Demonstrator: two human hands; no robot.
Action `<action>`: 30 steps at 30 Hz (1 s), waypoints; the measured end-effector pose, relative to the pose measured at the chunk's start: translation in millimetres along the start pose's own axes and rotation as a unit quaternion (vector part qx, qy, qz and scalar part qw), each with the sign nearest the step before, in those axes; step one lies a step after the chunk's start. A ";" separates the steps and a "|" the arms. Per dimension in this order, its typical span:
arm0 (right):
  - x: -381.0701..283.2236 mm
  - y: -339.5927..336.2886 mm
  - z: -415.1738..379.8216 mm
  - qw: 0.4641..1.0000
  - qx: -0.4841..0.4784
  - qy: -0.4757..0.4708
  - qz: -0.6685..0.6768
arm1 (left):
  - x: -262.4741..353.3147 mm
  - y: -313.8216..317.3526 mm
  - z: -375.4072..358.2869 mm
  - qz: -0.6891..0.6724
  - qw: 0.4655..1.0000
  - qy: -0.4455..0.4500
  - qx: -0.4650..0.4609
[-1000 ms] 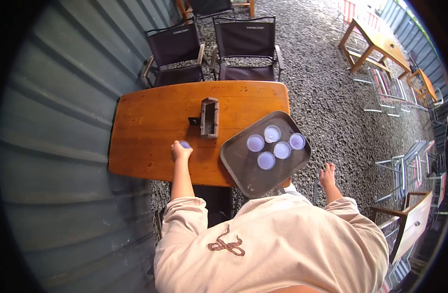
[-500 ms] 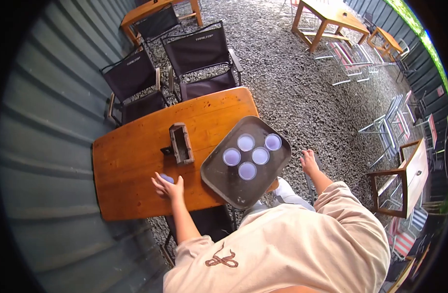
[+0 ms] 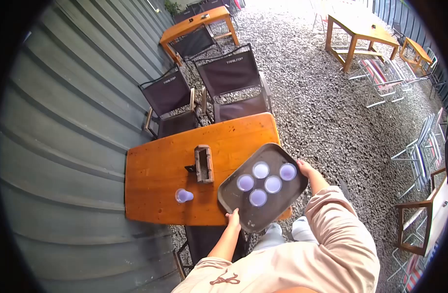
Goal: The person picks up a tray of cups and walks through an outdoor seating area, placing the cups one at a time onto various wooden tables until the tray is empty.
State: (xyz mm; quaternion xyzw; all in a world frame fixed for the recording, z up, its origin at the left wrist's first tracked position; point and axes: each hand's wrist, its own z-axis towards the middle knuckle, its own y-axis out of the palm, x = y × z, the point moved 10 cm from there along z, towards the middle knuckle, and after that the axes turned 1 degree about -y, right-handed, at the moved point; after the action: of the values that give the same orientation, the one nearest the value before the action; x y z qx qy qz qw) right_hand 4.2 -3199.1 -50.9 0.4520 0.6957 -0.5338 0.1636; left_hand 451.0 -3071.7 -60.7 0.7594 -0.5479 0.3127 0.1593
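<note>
Left hand (image 3: 233, 219): at the tray's 7 o'clock edge, fingers closed on the rim, partly hidden.
Tray (image 3: 251, 216): one, dark, round-cornered, over the tabletop's (image 3: 153, 171) 4 o'clock corner; whether it touches the wood cannot be told.
Tray cups (image 3: 273, 184): five, clear, with pale purple contents, grouped mid-tray and towards 1 o'clock.
Right hand (image 3: 307, 170): at the tray's 2 o'clock edge, fingers gripping the rim, partly hidden.
Single cup (image 3: 184, 196): one, similar, on the tabletop, at 9 o'clock from the tray, apart from both hands.
Wooden box (image 3: 203, 163): one, narrow, open-topped, at 10 o'clock from the tray; small black stand (image 3: 190, 168) just beside it.
Armchairs (image 3: 229, 78): two, dark fabric, beyond the tabletop at 11 o'clock.
Folding chairs (image 3: 380, 80): striped, on gravel (image 3: 312, 93), at 1 to 2 o'clock.
Far tables: wooden, one at 11 o'clock (image 3: 194, 23), another at 1 o'clock (image 3: 363, 31).
</note>
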 end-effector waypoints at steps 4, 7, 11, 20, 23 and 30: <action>-25.3 -9.8 -30.4 0.998 -0.048 -0.027 0.041 | -15.5 -8.6 21.3 -0.071 0.997 -0.009 0.042; -3.5 -18.4 -48.0 0.998 0.038 -0.025 0.035 | -6.7 -2.2 9.1 -0.131 0.990 0.036 0.048; 31.1 -53.8 -88.5 0.991 0.119 -0.035 0.053 | -2.0 36.2 -28.2 -0.169 0.984 0.032 -0.042; 158.4 -192.9 -211.4 0.949 0.268 0.108 0.128 | 14.5 192.2 -105.2 -0.061 0.978 0.053 -0.191; 203.3 -239.9 -266.5 0.911 0.344 0.161 0.160 | 5.6 270.9 -116.8 -0.016 0.955 0.011 -0.295; 269.7 -322.7 -412.4 0.804 0.504 0.264 0.170 | -31.7 457.7 -226.2 0.152 0.874 -0.074 -0.456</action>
State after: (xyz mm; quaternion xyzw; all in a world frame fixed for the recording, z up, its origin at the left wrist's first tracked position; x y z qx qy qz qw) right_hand -295.0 -2716.3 104.8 0.7051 0.2568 -0.6332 -0.1893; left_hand -49.9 -3075.8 43.1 0.5303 -0.7488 -0.0086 0.3974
